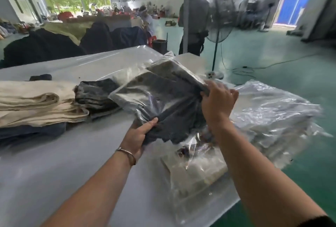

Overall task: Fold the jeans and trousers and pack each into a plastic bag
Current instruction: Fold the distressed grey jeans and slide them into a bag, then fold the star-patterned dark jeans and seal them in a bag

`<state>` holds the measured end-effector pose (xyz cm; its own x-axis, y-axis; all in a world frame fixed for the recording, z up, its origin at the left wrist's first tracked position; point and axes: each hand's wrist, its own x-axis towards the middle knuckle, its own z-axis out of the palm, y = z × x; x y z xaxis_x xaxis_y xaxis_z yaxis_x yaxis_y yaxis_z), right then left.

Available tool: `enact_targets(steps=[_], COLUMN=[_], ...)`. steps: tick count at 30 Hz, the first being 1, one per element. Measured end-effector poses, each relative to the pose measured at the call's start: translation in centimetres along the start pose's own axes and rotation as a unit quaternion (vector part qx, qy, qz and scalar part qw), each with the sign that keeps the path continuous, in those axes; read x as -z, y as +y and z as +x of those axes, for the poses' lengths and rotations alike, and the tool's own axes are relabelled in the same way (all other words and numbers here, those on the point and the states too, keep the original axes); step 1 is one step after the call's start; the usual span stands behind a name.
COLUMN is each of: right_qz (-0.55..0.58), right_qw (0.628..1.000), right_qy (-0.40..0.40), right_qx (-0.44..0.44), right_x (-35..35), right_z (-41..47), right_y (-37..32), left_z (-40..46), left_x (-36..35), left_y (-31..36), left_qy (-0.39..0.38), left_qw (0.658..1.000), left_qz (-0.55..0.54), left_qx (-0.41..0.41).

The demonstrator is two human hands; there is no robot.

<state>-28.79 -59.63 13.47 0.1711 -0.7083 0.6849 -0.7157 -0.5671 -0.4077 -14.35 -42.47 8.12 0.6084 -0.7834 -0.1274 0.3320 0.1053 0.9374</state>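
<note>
The folded dark jeans (174, 123) are held up above the counter (54, 172), most of the way inside a clear plastic bag (145, 88) whose closed end points far and left. The open end of the bag faces the person, which is why both hands work at the near edge. The left hand (140, 136) grasps the near left corner of the jeans, thumb on top and fingers under, probably to steady the fold so it does not come apart. The right hand (218, 105) is clenched on the right edge, pinching cloth and bag film together; that looks like a grip for drawing the bag further over the jeans. The bundle is tilted, far end higher, so the cloth has not yet settled to the bottom of the bag.

Under the hands, at the near right of the counter, lies a bagged pale pair of trousers (196, 174), and to the right a heap of packed bags (272, 116): finished pieces seem to be laid there, within easy reach. On the left sits a stack of cream trousers (36, 105) and, beside it, a grey pair of jeans (96, 94), not bagged and likely waiting their turn.
</note>
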Motion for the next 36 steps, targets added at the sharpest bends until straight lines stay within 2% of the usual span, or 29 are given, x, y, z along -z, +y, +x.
enact_targets(steps=[1,3,5,8,10,12,15,18,22,27,31,36], right_qz=[-0.025,-0.069,-0.09,-0.122,-0.146,-0.151,-0.153,-0.095,0.011,0.091,0.121,0.142], right_qw=[1.0,0.997,0.985,0.918,0.888,0.89,0.913,0.93,0.913,0.847,0.825,0.842], right_qy=[0.007,-0.03,-0.134,-0.365,-0.429,-0.425,-0.373,-0.342,-0.355,-0.428,-0.455,-0.466], right_qx=[-0.007,0.012,0.064,0.092,0.083,0.071,0.061,0.101,0.202,0.303,0.311,0.231], right_x=[-0.4,-1.3,-2.5,-4.8,-6.1,-6.6,-7.0,-7.3,-8.8,-12.2,-16.7,-25.2], right_z=[0.3,0.0,-1.5,-4.9,-6.5,-6.8,-6.4,-6.8,-10.0,-16.1,-18.3,-15.2], right_y=[1.4,3.6,5.2,7.0,7.6,7.1,4.4,0.5,-6.4,-15.3,-20.9,-28.7], left_z=[0.8,1.5,1.1,1.2,1.2,1.0,0.1,-1.2,-3.8,-7.7,-9.8,-6.3], left_x=[-1.3,-3.0,-3.7,-3.0,-2.3,-1.6,0.1,2.9,9.2,19.0,25.7,31.3], left_y=[-1.4,-4.7,-7.3,-9.1,-8.8,-8.0,-7.1,-6.2,-4.5,-0.9,1.2,3.8], left_qy=[0.009,0.032,0.013,0.043,0.052,0.038,0.025,0.048,0.139,0.261,0.328,0.333], left_qw=[0.999,0.987,0.965,0.961,0.963,0.961,0.96,0.955,0.943,0.93,0.917,0.915], left_qz=[0.016,0.061,0.053,0.066,0.102,0.113,0.127,0.149,0.13,0.04,-0.029,-0.039], left_qx=[0.03,0.147,0.256,0.265,0.245,0.249,0.248,0.252,0.271,0.254,0.225,0.224])
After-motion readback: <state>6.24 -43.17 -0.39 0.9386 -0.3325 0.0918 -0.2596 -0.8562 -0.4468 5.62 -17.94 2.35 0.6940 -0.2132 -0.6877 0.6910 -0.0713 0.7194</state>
